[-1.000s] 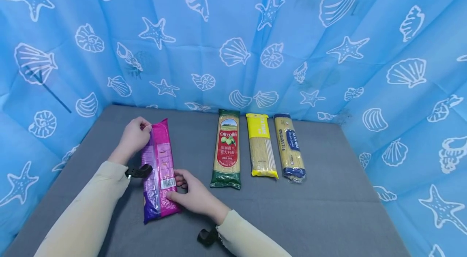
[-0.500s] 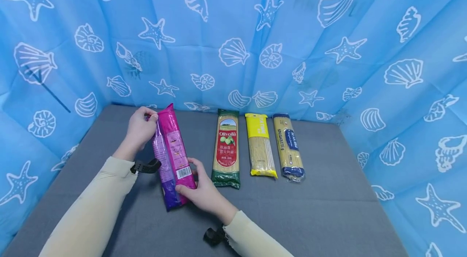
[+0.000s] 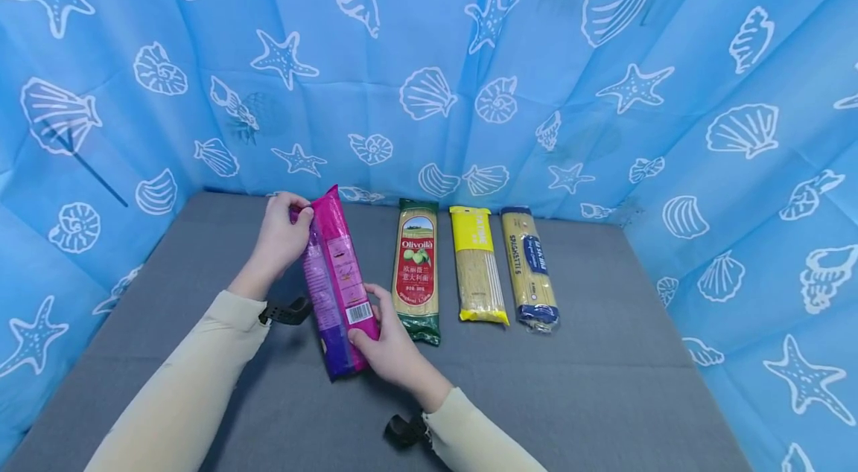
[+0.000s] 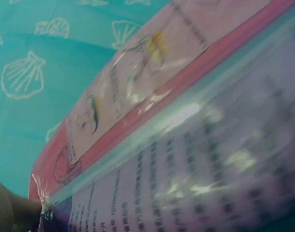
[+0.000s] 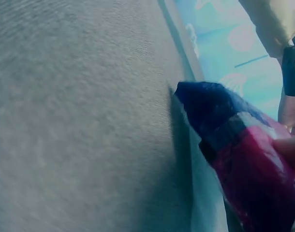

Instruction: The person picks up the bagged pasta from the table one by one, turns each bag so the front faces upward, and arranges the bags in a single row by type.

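A long pink and purple plastic packet (image 3: 338,275), printed side with barcode up, slants between my two hands. At its far left corner my left hand (image 3: 284,230) pinches the edge with thumb and fingers. My right hand (image 3: 392,342) grips the near right side, thumb over the front beside the barcode. The left wrist view shows the packet's printed back (image 4: 152,145) close up. In the right wrist view its dark blue end (image 5: 205,106) stands above the grey cloth, with a shadow beneath. Just right of it lies a green-ended Olivoilà spaghetti packet (image 3: 417,271).
Farther right lie a yellow-topped pasta packet (image 3: 479,263) and a blue-ended spaghetti packet (image 3: 529,267), side by side in a row. Grey cloth (image 3: 570,397) covers the table. A blue curtain with shell prints (image 3: 429,48) hangs behind and at both sides.
Both hands have carried the pink and purple packet up and to the right, closer to the green-ended packet, and it has tilted further. The other packets stay where they were.
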Action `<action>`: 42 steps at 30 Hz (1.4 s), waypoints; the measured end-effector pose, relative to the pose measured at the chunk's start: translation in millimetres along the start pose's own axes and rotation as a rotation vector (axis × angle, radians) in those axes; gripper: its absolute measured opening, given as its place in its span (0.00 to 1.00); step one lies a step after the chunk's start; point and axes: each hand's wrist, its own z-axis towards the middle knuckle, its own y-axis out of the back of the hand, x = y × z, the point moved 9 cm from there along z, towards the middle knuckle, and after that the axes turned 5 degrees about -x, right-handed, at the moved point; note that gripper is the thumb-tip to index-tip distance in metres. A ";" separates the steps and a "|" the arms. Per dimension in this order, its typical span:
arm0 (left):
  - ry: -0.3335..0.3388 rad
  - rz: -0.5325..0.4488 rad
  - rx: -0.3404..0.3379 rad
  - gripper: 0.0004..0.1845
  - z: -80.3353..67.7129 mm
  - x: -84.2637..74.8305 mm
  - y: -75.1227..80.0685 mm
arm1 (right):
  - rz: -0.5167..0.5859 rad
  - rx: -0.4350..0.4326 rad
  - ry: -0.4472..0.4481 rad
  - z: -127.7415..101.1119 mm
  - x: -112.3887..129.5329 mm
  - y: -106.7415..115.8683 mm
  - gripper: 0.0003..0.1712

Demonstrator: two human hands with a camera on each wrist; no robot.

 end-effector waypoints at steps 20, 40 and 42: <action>-0.076 0.063 -0.044 0.31 -22.3 -15.1 -8.3 | -0.544 -0.186 0.134 -3.7 42.2 28.3 0.40; 0.212 -0.348 0.129 0.55 -39.7 -16.0 -30.0 | -1.324 -0.345 0.405 -13.9 85.7 36.9 0.42; 0.222 -0.369 0.127 0.56 -40.1 -16.1 -30.7 | -1.360 -0.361 0.435 -14.8 88.5 36.3 0.41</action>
